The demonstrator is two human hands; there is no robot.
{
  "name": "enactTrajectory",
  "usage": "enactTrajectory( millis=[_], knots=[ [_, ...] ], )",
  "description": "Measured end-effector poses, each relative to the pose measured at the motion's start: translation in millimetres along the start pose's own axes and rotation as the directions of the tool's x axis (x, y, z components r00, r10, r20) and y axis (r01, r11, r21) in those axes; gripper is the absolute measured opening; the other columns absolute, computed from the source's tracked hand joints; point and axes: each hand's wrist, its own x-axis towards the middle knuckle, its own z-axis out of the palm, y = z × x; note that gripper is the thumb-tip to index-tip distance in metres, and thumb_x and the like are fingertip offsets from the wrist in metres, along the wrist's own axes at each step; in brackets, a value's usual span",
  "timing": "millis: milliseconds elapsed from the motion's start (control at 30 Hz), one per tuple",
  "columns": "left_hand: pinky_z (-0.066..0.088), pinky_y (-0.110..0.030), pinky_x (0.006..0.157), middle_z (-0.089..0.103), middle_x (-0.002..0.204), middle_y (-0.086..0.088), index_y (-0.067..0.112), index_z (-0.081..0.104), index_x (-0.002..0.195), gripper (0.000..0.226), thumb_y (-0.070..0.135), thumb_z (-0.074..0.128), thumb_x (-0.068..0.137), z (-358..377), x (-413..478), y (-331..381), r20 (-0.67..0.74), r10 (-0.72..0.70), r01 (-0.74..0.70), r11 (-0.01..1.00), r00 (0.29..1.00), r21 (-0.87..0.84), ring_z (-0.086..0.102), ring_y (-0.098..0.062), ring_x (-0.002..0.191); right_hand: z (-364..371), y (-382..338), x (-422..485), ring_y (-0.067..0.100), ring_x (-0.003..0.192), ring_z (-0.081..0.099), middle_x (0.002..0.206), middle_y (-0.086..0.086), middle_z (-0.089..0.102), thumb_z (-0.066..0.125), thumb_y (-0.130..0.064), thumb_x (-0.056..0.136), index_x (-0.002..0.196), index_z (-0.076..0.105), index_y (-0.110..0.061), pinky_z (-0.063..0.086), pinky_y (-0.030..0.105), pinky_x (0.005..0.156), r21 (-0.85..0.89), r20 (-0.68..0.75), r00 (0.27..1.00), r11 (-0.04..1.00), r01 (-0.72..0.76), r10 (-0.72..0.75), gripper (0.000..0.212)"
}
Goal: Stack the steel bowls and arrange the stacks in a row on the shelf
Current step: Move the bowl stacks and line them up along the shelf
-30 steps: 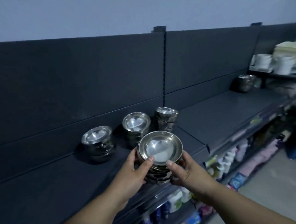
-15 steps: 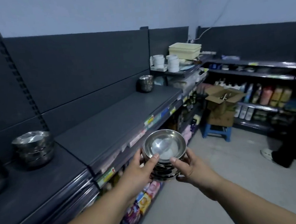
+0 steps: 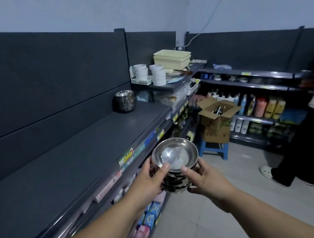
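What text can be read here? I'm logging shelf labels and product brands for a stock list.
None can be read.
Price tags on the shelf edge: coloured print, too blurred.
Bottles on the far shelves: labels too small.
Packets below the shelf: print blurred.
Cardboard box: no legible marking.
Stack of steel bowls in the left hand and right hand: no lettering visible.

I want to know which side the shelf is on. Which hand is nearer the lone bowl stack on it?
Left. The left hand is on the shelf side of the carried bowls, below the lone bowl stack; the right hand is on the aisle side, farther off.
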Motion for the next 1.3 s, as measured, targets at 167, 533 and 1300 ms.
enactTrajectory(
  millis=[167, 533, 1300],
  knots=[
    [0.054, -0.02, 0.069, 0.062, 0.122, 0.015, 0.037, 0.043, 0.133, 0.057, 0.051, 0.062, 0.081, -35, 105, 26, -0.024, 0.034, -0.034, 0.999, 0.999, -0.028, 0.065, 0.002, 0.098, 2, -27, 110, 0.011, 0.102, 0.066, 0.121, -0.001, 0.063, 0.07, -0.037, 0.085, 0.127, 0.048, -0.036, 0.058, 0.023, 0.071, -0.003, -0.01, 1.0, 1.0, 0.01, -0.01, 0.047],
    [0.055, -0.032, 0.09, 0.058, 0.128, 0.018, 0.047, 0.04, 0.133, 0.072, 0.067, 0.064, 0.069, -139, 254, 55, -0.135, 0.034, -0.037, 0.999, 0.99, -0.02, 0.061, -0.004, 0.111, 41, -65, 314, 0.01, 0.115, 0.061, 0.132, -0.009, 0.058, 0.079, -0.059, 0.064, 0.136, 0.043, -0.038, 0.056, 0.033, 0.088, -0.032, 0.155, 0.988, 0.999, 0.019, -0.014, 0.083],
    [0.051, -0.034, 0.093, 0.057, 0.125, 0.015, 0.043, 0.04, 0.129, 0.042, 0.036, 0.058, 0.092, -196, 368, 41, -0.841, -0.178, -0.039, 0.972, 0.511, -0.23, 0.056, -0.01, 0.115, 136, -53, 565, 0.003, 0.111, 0.063, 0.122, -0.014, 0.066, 0.077, -0.064, 0.057, 0.141, 0.043, -0.033, 0.052, 0.036, 0.1, -0.142, 0.689, 0.725, 0.981, 0.13, 0.004, 0.095]
  ],
)
